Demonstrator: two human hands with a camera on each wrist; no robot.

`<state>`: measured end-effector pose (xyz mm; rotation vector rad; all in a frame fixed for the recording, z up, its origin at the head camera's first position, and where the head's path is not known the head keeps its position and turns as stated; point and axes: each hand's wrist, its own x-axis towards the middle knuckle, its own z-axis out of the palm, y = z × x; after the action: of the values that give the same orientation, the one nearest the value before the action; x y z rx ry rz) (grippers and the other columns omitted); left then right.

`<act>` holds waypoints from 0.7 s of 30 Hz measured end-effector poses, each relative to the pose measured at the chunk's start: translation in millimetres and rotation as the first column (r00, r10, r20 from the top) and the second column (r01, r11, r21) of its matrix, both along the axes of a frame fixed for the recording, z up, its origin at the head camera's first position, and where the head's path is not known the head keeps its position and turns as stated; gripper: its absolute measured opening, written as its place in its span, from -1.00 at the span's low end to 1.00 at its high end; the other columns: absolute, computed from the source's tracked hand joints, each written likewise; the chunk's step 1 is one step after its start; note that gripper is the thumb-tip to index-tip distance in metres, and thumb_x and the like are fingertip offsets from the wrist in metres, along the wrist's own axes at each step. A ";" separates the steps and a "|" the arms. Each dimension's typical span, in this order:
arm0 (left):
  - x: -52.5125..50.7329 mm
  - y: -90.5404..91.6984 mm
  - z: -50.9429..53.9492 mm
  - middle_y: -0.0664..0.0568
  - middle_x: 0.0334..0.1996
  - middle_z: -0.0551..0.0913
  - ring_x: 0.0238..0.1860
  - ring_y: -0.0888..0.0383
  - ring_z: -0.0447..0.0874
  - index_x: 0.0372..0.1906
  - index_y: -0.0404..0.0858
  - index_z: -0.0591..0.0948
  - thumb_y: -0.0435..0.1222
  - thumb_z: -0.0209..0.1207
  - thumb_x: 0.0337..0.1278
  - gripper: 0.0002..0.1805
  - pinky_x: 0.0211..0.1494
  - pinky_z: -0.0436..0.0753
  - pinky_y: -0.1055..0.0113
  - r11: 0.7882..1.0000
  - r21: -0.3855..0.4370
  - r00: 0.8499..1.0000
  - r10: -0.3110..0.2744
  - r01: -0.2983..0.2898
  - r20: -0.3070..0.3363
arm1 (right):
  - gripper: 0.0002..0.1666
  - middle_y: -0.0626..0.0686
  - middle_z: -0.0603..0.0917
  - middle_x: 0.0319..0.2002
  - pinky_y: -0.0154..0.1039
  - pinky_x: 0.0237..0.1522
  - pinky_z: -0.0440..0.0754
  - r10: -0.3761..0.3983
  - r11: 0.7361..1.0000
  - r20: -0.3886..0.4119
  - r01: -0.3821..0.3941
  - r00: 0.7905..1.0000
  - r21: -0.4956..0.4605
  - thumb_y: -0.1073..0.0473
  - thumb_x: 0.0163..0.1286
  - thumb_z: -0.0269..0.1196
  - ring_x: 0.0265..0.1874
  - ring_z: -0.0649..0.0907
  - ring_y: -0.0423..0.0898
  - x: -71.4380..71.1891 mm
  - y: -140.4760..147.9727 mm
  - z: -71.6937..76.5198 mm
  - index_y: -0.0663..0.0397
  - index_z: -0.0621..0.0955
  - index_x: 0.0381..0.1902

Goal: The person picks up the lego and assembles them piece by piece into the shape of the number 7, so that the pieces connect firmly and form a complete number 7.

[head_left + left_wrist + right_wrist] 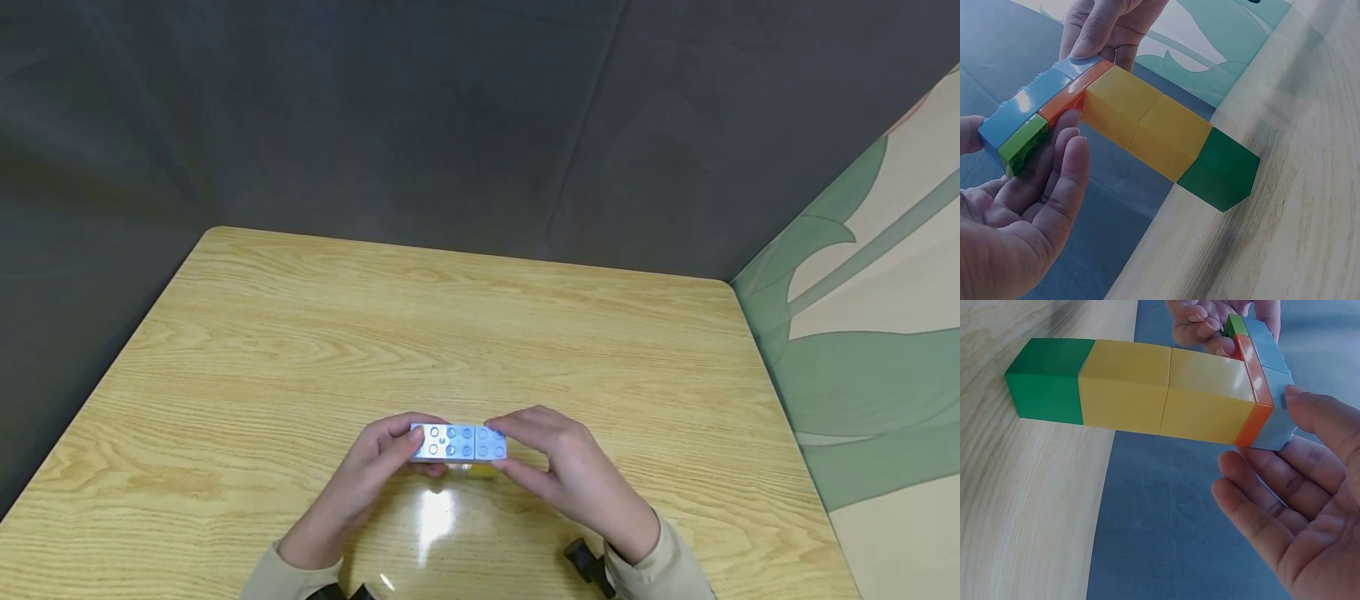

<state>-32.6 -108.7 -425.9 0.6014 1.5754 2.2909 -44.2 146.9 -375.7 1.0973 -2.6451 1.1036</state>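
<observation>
Between the hands a tower of toy building bricks stands upright on the table. Its base is a dark green block (pixel 1219 169), under two yellow blocks (pixel 1166 131). Above them lie a thin orange brick (pixel 1254 369) and, beside it, a small light green brick (pixel 1024 142). The top row is a long blue brick (pixel 450 442) with a short blue brick (pixel 491 444) at its right, studs up. My left hand (pixel 367 467) grips the long brick's left end, thumb on top, fingers around the light green brick. My right hand (pixel 562 462) pinches the short blue brick between thumb and finger.
The wood-grain table (pixel 300 333) spreads around the hands. Dark cloth (pixel 375 125) hangs behind and at the left; a green and cream leaf-patterned surface (pixel 885 400) borders the right edge. Black straps and a black device (pixel 588 565) sit by the wrists.
</observation>
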 end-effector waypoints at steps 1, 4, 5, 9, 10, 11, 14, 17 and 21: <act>0.0 0.0 0.0 -0.05 -0.16 0.70 -0.22 0.11 0.71 0.08 -0.72 0.40 -0.39 -0.18 0.50 -0.61 -0.13 0.71 0.14 1.000 0.000 1.000 0.000 0.000 0.000 | -0.60 -0.09 0.70 -0.07 -0.32 -0.29 0.63 0.001 1.000 -0.001 -0.001 1.000 -0.003 0.21 0.21 0.43 -0.09 0.65 -0.17 0.0 0.0 -0.1 0.04 0.67 0.04; 0.0 0.0 -0.1 -0.05 -0.16 0.70 -0.23 0.11 0.71 0.08 -0.71 0.41 -0.39 -0.19 0.50 -0.61 -0.13 0.71 0.12 1.000 -0.003 1.000 0.003 -0.003 -0.002 | -0.60 -0.09 0.71 -0.07 -0.31 -0.29 0.64 0.004 1.000 0.002 -0.004 1.000 -0.008 0.21 0.22 0.42 -0.10 0.65 -0.18 -0.1 0.0 -0.6 0.03 0.67 0.04; 0.0 0.0 -0.1 -0.05 -0.16 0.70 -0.23 0.10 0.71 0.08 -0.71 0.41 -0.40 -0.19 0.50 -0.61 -0.13 0.71 0.12 1.000 -0.004 1.000 0.004 -0.004 -0.004 | -0.60 -0.09 0.71 -0.07 -0.31 -0.28 0.64 0.004 1.000 0.004 -0.004 1.000 -0.008 0.21 0.22 0.42 -0.10 0.65 -0.18 0.0 0.1 -0.8 0.03 0.67 0.04; -0.3 0.1 -0.2 -0.06 -0.16 0.70 -0.23 0.09 0.71 0.09 -0.71 0.41 -0.40 -0.19 0.50 -0.61 -0.14 0.71 0.12 1.000 -0.006 1.000 0.005 -0.005 -0.012 | -0.60 -0.10 0.70 -0.07 -0.30 -0.24 0.65 0.005 1.000 0.006 -0.004 1.000 -0.004 0.20 0.22 0.42 -0.09 0.65 -0.19 0.2 0.2 -1.4 0.03 0.67 0.04; -0.4 0.1 -0.3 -0.06 -0.16 0.70 -0.23 0.09 0.71 0.09 -0.71 0.41 -0.40 -0.20 0.50 -0.61 -0.14 0.71 0.12 1.000 -0.006 1.000 0.005 -0.005 -0.015 | -0.60 -0.10 0.70 -0.06 -0.30 -0.23 0.65 0.005 1.000 0.005 -0.005 1.000 -0.003 0.20 0.22 0.42 -0.09 0.65 -0.19 0.1 0.2 -1.5 0.03 0.67 0.04; -0.4 0.1 -0.3 -0.06 -0.16 0.70 -0.23 0.10 0.71 0.09 -0.71 0.41 -0.40 -0.20 0.50 -0.61 -0.14 0.71 0.12 1.000 -0.006 1.000 0.005 -0.005 -0.016 | -0.60 -0.09 0.70 -0.07 -0.31 -0.24 0.65 0.006 1.000 0.001 -0.006 1.000 -0.002 0.20 0.22 0.42 -0.10 0.65 -0.19 0.1 0.1 -1.5 0.03 0.67 0.04; -0.5 0.2 -0.4 -0.06 -0.16 0.70 -0.22 0.11 0.71 0.09 -0.71 0.41 -0.40 -0.20 0.50 -0.61 -0.14 0.71 0.12 1.000 -0.004 1.000 0.003 -0.003 -0.021 | -0.60 -0.09 0.70 -0.07 -0.31 -0.24 0.64 0.009 1.000 -0.007 -0.009 1.000 0.005 0.20 0.22 0.42 -0.10 0.65 -0.19 -0.1 -0.3 -1.1 0.04 0.67 0.04; -0.7 0.1 -0.8 -0.06 -0.15 0.70 -0.21 0.11 0.71 0.09 -0.71 0.41 -0.41 -0.20 0.50 -0.61 -0.13 0.71 0.13 1.000 0.000 1.000 0.000 0.000 -0.026 | -0.60 -0.09 0.70 -0.07 -0.30 -0.23 0.65 0.011 1.000 -0.010 -0.011 1.000 0.013 0.19 0.22 0.42 -0.10 0.65 -0.20 0.1 -0.5 -0.3 0.04 0.67 0.05; -0.9 -0.4 -1.2 -0.06 -0.14 0.70 -0.21 0.10 0.71 0.09 -0.71 0.41 -0.41 -0.21 0.50 -0.61 -0.13 0.71 0.12 1.000 0.001 0.999 -0.003 0.004 -0.034 | -0.60 -0.09 0.70 -0.07 -0.27 -0.20 0.66 0.010 1.000 -0.013 -0.010 1.000 0.020 0.20 0.23 0.42 -0.10 0.64 -0.20 0.8 -0.5 0.0 0.04 0.66 0.05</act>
<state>-33.5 -109.1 -427.1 0.6463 1.5873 2.2908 -43.4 146.4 -375.7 1.1184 -2.6490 1.0705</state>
